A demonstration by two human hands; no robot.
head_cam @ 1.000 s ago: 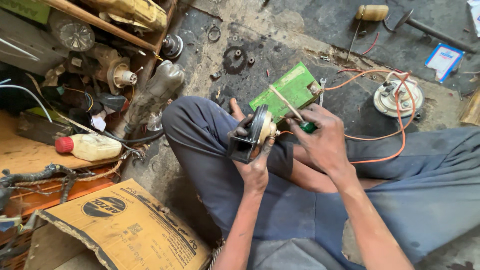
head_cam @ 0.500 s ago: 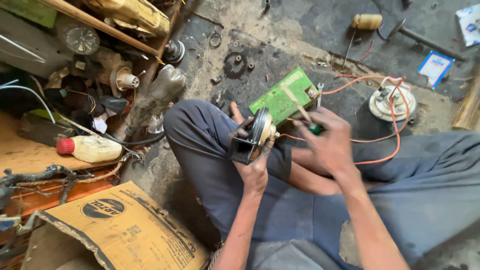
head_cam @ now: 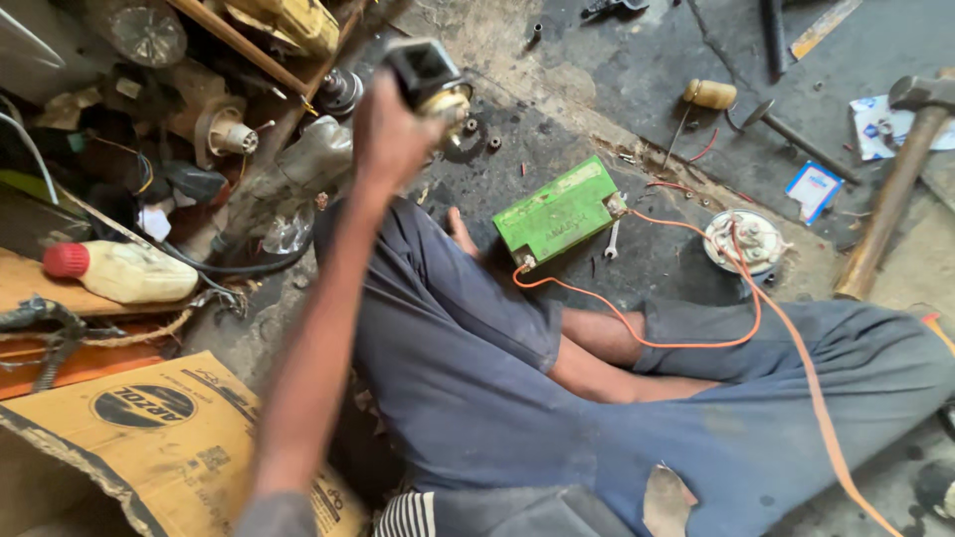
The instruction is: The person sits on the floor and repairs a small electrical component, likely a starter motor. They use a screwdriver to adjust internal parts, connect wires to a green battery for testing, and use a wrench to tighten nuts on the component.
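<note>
Head view: left hand (head_cam: pixel 390 134) in closed grip on a black horn (head_cam: pixel 430 75) above stained concrete floor (head_cam: pixel 637 70) beside cluttered shelves (head_cam: pixel 149 129).

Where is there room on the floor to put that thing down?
Bare dark floor lies beyond the green battery, toward the yellow-handled screwdriver. The left, around the white bottle and motor parts, is crowded. The left hand holds the horn raised.

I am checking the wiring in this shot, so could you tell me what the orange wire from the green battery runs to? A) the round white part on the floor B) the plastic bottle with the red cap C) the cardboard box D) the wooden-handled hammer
A: the orange wire leaves the green battery and loops across to the round white part.
</note>
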